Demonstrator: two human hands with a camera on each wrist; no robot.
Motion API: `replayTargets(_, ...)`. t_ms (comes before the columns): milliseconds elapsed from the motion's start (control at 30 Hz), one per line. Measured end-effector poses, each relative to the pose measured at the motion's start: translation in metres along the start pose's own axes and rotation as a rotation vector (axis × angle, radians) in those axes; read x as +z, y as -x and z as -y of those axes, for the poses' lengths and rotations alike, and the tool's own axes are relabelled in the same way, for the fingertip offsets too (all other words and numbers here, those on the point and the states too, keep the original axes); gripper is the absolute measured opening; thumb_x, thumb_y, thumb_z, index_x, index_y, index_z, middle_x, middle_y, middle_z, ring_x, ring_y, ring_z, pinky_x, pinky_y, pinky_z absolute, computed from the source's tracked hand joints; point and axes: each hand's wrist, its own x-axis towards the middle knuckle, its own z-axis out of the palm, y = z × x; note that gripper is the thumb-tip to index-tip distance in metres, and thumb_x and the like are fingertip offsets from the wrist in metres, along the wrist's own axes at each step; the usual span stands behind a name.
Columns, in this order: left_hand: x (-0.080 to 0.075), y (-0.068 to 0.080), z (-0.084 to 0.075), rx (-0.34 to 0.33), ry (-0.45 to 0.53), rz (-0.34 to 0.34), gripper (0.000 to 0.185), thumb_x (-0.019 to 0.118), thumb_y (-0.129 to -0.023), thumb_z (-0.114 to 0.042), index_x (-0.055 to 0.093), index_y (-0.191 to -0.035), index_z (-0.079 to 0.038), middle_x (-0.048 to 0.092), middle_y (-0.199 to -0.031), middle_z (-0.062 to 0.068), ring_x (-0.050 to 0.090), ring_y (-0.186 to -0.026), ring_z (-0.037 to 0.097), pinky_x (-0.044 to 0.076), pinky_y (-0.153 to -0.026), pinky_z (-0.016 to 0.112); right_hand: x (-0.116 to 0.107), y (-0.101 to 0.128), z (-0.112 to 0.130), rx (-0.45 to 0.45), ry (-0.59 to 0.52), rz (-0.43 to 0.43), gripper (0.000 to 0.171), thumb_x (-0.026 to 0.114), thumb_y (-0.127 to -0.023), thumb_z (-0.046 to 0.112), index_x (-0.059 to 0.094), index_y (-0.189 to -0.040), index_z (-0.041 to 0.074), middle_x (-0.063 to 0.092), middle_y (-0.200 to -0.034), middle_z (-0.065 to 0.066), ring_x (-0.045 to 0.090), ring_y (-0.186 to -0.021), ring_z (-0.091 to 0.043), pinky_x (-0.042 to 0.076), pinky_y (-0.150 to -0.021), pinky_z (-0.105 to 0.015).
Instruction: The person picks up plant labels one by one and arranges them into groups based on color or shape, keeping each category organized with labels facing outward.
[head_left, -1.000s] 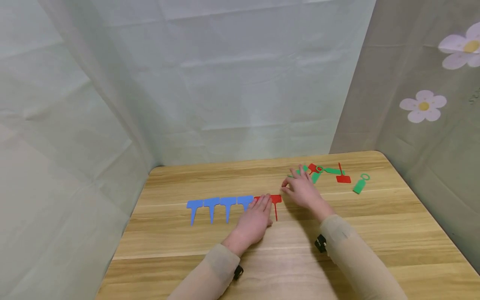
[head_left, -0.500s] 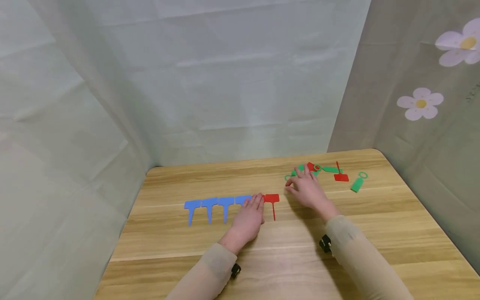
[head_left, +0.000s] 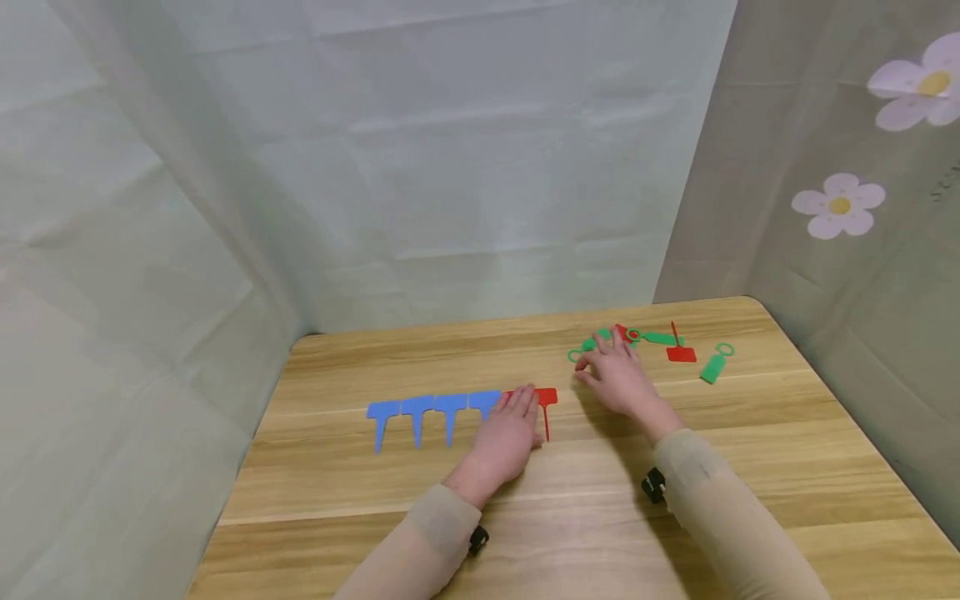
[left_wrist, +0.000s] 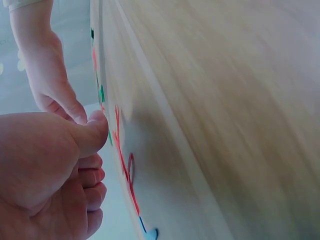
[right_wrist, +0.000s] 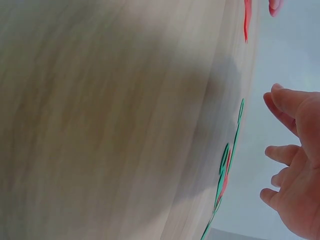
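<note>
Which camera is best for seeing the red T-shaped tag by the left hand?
The head view: the red tag lies flat, its shape clear beside the left hand. The left wrist view shows only thin red edges; the right wrist view only a red sliver.

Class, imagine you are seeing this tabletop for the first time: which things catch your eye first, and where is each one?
A neat row of blue T-shaped tags lies left of centre on the wooden table, with a red tag at its right end under the fingers of the left hand. Farther back on the right, the right hand reaches into a loose scatter of green and red tags.
</note>
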Motion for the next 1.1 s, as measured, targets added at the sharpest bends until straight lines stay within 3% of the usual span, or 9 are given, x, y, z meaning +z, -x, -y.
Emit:
replayTargets(333,0.005,-0.011,-0.009,0.028,-0.01,0.014,0.066,0.06,-0.111,-0.035,0.04,-0.164,-0.001,0.031,-0.174,0.014,0.029,-0.16,0.028,0.025,-0.13,0.041,-0.005,0.006,-0.016,0.039,0.014,0.0,0.01,0.07,-0.106,0.025,0.076,-0.109,0.017,0.033,-0.167,-0.032,0.007,-0.157,-0.06,0.011,-0.125,-0.072)
replayTargets(600,0.013,-0.016,-0.008,0.01,-0.031,0.034,0.06,0.056,-0.113,-0.032,0.042,-0.163,-0.002,0.034,-0.172,0.012,0.03,-0.16,0.027,0.027,-0.129,0.041,-0.008,0.008,-0.019,0.044,0.009,0.0,0.009,0.07,-0.106,0.025,0.076,-0.108,0.018,0.031,-0.168,-0.031,0.007,-0.158,-0.058,0.014,-0.124,-0.073)
replayTargets(1100,0.01,-0.022,-0.018,-0.019,-0.003,0.092,0.061,0.056,-0.112,-0.031,0.04,-0.164,-0.002,0.032,-0.174,0.011,0.029,-0.16,0.026,0.025,-0.13,0.04,-0.017,0.019,-0.029,0.039,-0.001,-0.028,0.014,0.069,-0.106,0.023,0.076,-0.111,0.012,0.034,-0.165,-0.035,0.01,-0.155,-0.063,0.014,-0.122,-0.077)
